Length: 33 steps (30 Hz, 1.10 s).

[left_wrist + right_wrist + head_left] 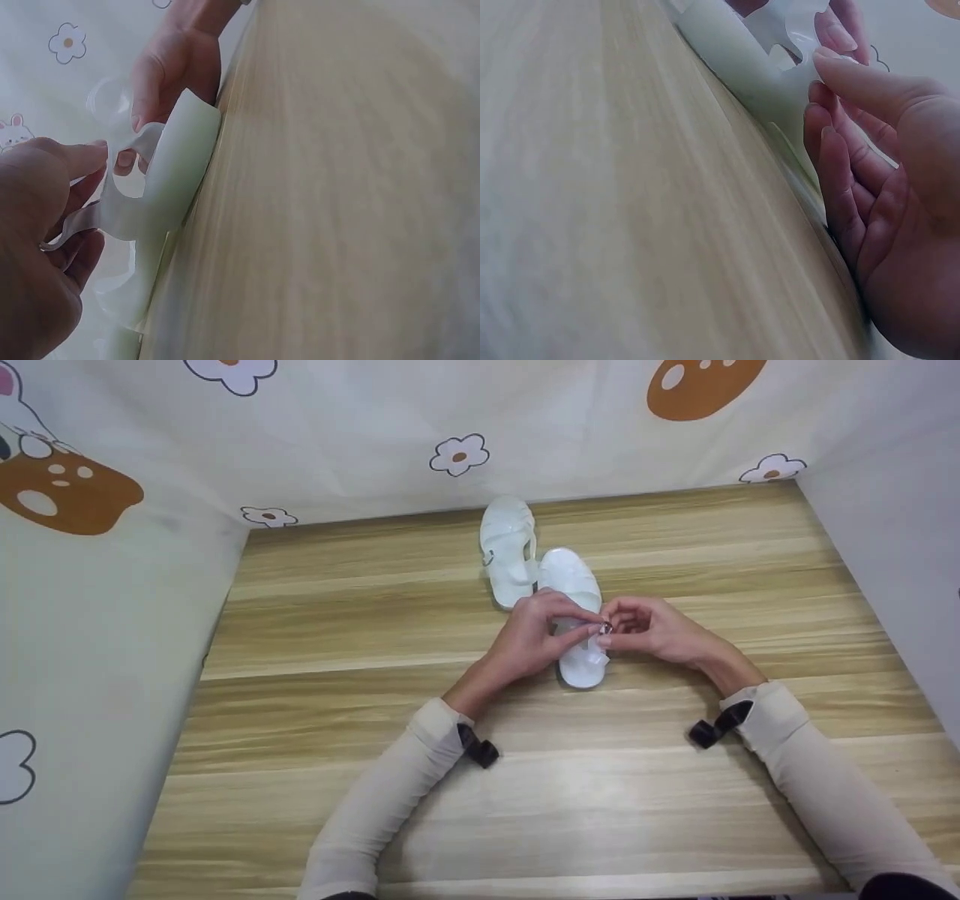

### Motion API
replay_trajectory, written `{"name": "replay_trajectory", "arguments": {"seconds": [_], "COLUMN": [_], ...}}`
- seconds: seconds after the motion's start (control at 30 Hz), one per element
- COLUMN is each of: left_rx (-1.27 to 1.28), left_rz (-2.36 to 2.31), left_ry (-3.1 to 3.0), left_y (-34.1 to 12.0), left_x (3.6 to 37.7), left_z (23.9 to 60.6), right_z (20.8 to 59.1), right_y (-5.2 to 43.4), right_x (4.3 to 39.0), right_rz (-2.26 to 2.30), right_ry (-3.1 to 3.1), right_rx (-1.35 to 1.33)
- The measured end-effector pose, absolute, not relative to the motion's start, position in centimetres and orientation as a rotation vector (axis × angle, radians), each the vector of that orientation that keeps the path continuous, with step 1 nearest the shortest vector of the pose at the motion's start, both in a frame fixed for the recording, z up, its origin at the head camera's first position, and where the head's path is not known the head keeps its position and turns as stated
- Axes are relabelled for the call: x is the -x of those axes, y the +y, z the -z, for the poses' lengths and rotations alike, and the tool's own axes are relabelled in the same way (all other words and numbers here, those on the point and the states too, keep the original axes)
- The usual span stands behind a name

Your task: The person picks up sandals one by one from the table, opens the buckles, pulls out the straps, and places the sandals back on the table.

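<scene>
A white strappy sandal [581, 673] lies sole-down on the wood-grain surface. Reaching across its top, my left hand [531, 634] pinches the strap at the sandal's right side between thumb and fingertips. From the right, my right hand [660, 631] pinches the same spot, close to a small dark buckle [607, 626]. In the right wrist view the right thumb presses the translucent strap [802, 34], and the other fingers curl beneath. How strap and buckle sit together is partly hidden by the fingertips. The second white sandal [504, 536] lies just behind and left, held by neither hand.
The wood-grain surface [360, 705] spreads around the sandals. A pale cloth wall with flower prints [459, 456] rises directly behind, with another pale panel [97, 660] at the left and a plain one [900, 510] at the right. Both sleeves carry black wrist mounts [478, 746].
</scene>
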<state>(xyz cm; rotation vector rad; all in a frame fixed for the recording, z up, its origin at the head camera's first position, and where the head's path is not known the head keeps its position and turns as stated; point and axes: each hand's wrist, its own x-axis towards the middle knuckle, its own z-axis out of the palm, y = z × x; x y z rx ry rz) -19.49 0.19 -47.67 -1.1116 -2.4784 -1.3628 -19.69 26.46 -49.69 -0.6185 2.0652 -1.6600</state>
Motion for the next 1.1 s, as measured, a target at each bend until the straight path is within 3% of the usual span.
{"name": "replay_trajectory", "arguments": {"seconds": [1.1], "left_rx": [0.787], "left_rz": [1.33], "left_ry": [-2.572], "left_y": [-0.57], "left_x": [19.75], "left_z": [47.36], "right_z": [49.46], "right_y": [26.33], "right_x": [19.78], "right_rz": [1.566], "right_ry": [2.229], "right_rx": [0.48]}}
